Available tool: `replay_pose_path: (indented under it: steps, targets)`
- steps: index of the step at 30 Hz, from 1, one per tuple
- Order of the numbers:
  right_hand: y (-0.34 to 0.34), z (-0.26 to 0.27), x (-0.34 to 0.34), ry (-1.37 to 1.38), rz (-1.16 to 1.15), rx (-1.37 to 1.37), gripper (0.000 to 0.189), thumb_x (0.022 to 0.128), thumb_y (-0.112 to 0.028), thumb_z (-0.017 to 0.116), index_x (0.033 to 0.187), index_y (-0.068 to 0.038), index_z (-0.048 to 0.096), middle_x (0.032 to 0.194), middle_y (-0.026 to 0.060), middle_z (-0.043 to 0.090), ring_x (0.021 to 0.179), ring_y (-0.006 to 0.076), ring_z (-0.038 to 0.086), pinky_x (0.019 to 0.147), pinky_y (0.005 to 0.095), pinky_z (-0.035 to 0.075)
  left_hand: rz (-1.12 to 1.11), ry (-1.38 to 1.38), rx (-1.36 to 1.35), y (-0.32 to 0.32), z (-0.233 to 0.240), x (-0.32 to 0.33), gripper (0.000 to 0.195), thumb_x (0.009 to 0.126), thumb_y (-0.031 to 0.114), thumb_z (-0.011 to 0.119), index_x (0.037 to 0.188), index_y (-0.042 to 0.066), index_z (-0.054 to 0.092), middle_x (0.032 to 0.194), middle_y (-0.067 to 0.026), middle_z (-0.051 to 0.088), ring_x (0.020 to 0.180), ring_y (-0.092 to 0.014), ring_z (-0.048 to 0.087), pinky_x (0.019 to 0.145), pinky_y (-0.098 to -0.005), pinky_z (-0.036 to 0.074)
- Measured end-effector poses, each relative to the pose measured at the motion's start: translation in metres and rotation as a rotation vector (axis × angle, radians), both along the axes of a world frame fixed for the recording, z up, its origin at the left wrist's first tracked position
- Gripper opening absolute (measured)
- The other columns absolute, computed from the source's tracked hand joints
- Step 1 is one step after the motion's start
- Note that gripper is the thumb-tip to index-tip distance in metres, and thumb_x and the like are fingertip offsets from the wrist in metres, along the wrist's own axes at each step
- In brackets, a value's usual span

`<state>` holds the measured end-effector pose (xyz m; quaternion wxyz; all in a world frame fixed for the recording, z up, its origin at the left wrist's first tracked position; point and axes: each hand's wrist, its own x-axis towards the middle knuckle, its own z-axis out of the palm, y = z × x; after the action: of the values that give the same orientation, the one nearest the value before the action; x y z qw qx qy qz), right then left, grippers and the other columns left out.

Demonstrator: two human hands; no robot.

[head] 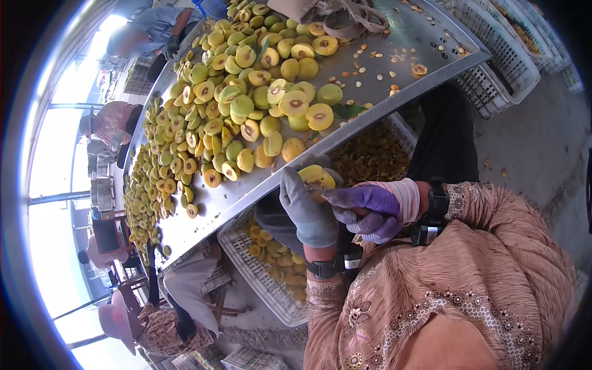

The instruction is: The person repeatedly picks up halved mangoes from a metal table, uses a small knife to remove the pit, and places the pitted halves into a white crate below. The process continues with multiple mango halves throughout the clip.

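Observation:
My left hand point(307, 208), in a grey glove, holds a yellow-green halved stone fruit point(317, 178) just off the metal table's near edge. In a purple glove with a striped cuff, my right hand point(377, 206) grips a small metal tool point(316, 187) whose tip touches the cut face of that half. The tool's handle is mostly hidden by the fingers, so its kind cannot be told. Many halved fruits point(240, 106) lie heaped on the metal table point(358, 118), some showing pits. Loose kernels point(358, 71) are scattered towards its far right corner.
Below the table edge stand a crate of dark fruit pieces point(370, 157) and a white plastic crate point(259, 280) with yellow halves. Stacked white crates point(495, 51) are at the upper right. Cloth straps point(347, 21) lie on the table. Several people sit or stand around its far and left sides.

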<state>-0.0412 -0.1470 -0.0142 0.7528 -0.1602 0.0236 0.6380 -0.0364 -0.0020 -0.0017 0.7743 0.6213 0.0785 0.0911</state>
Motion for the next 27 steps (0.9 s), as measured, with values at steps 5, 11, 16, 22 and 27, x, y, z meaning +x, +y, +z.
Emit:
replay_pose_path:
  steps: [5,11,16,22,27]
  targets:
    - [-0.002,0.002,-0.003,-0.094,-0.009,-0.107,0.045,0.098,-0.055,0.047,0.078,-0.014,0.049,0.049,-0.0044,0.035,0.033,0.0055,0.026,0.029,0.0198,0.022,-0.050,-0.047,0.167,0.004,0.003,0.001,0.046,0.103,0.040,0.042,0.103,-0.002,0.059,0.089,-0.0139,0.068,0.067,-0.018,0.062,0.061,-0.0302,0.052]
    - [0.004,0.001,-0.007,0.079,0.125,0.190,0.045,0.098,-0.055,0.045,0.079,-0.014,0.049,0.049,-0.0050,0.036,0.033,0.0037,0.028,0.029,0.0184,0.024,-0.234,-0.039,-0.468,-0.001,0.006,-0.001,0.054,0.104,0.046,0.035,0.104,-0.003,0.058,0.090,-0.0151,0.066,0.068,-0.020,0.062,0.062,-0.0299,0.052]
    - [-0.015,-0.012,-0.004,-0.067,-0.005,0.127,0.047,0.098,-0.054,0.046,0.077,-0.013,0.048,0.050,-0.0053,0.035,0.035,0.0029,0.028,0.030,0.0191,0.023,0.048,-0.091,0.037,0.008,-0.022,0.001,0.053,0.103,0.046,0.034,0.108,-0.002,0.056,0.100,-0.0137,0.064,0.078,-0.022,0.063,0.072,-0.0310,0.054]
    - [-0.049,-0.052,0.007,0.070,-0.053,-0.496,0.047,0.096,-0.057,0.048,0.074,-0.015,0.049,0.049,-0.0068,0.030,0.034,0.0042,0.023,0.032,0.0219,0.018,0.275,-0.017,0.697,0.111,-0.030,-0.030,0.032,0.089,0.024,0.066,0.109,0.000,0.062,0.102,-0.0173,0.065,0.084,-0.029,0.065,0.078,-0.0369,0.054]
    - [-0.041,-0.064,0.008,0.059,-0.090,-0.368,0.046,0.095,-0.057,0.051,0.074,-0.017,0.046,0.048,-0.0085,0.027,0.034,0.0043,0.022,0.033,0.0227,0.017,0.588,0.027,1.615,0.139,-0.020,-0.011,0.043,0.084,0.039,0.071,0.111,0.006,0.065,0.097,-0.0176,0.068,0.088,-0.039,0.065,0.086,-0.0439,0.051]
